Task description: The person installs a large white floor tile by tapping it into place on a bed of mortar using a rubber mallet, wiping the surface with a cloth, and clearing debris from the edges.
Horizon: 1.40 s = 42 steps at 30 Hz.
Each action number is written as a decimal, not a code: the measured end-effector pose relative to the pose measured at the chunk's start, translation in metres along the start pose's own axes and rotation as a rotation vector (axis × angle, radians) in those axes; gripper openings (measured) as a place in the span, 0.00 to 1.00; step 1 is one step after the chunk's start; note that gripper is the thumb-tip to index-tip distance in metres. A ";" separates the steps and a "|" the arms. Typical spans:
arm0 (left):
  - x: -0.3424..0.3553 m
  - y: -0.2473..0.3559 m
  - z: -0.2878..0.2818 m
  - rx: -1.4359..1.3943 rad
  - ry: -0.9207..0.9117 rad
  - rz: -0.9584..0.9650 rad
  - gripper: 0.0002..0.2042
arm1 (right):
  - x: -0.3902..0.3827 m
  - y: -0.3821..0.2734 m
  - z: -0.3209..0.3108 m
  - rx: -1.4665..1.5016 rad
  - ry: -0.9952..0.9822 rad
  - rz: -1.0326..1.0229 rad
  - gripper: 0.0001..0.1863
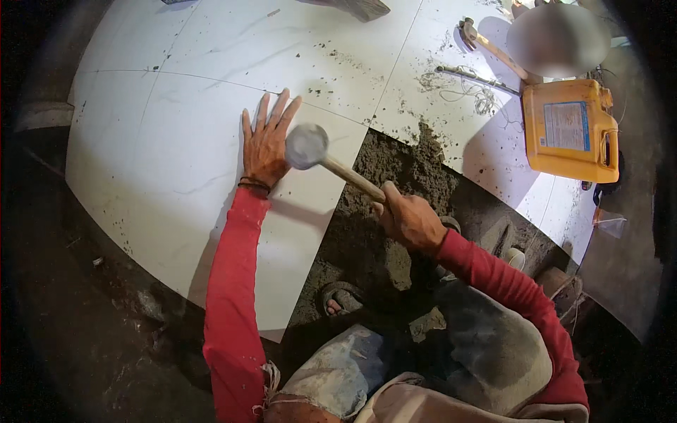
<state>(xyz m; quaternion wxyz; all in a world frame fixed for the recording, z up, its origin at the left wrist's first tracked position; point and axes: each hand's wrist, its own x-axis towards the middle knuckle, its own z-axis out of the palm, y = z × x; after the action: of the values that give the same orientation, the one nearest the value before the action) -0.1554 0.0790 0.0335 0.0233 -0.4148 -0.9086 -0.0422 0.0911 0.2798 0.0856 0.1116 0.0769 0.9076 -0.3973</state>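
Note:
My left hand [267, 146] lies flat on a large white floor tile [204, 173], its fingers spread toward the tile's far joint. In my right hand [415, 224] is the wooden handle of a rubber mallet [356, 178], gripped near its end. The mallet's round grey head [306, 146] is beside my left hand, over the same tile. Whether the head touches the tile I cannot tell. Dark wet mortar [395, 163] borders the tile's right edge.
At the right stands a yellow jerrycan [570, 134] with a label. Near it are a claw hammer [493, 49], a dark rod [479, 79] and tangled string [485, 104]. Mortar crumbs dot the laid tiles. A person's blurred head shows at the upper right. My sandalled foot [335, 305] rests in the mortar.

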 end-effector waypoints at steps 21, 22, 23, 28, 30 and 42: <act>-0.004 -0.007 0.026 -0.127 0.229 -0.070 0.25 | 0.011 -0.036 -0.058 0.013 0.225 -0.405 0.09; -0.009 -0.011 0.027 -0.106 0.281 -0.068 0.25 | 0.010 -0.025 -0.044 0.031 0.233 -0.484 0.08; -0.008 -0.011 0.030 -0.080 0.297 -0.074 0.25 | 0.008 -0.011 -0.026 -0.233 0.322 -0.636 0.12; -0.003 -0.010 0.034 -0.043 0.263 -0.137 0.25 | -0.009 0.016 -0.002 -0.095 -0.178 -0.046 0.23; -0.014 -0.010 0.035 -0.052 0.237 -0.124 0.26 | -0.008 -0.011 -0.009 0.203 0.101 -0.248 0.22; -0.213 -0.060 0.012 -0.007 0.324 -0.656 0.26 | 0.046 -0.065 -0.024 0.506 0.077 -0.733 0.19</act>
<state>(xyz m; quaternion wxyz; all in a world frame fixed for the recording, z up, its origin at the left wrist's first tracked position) -0.0616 -0.1193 0.0020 0.1507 -0.0894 -0.9777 -0.1157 0.0285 0.2560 0.1346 -0.0928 -0.2101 0.7527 -0.6170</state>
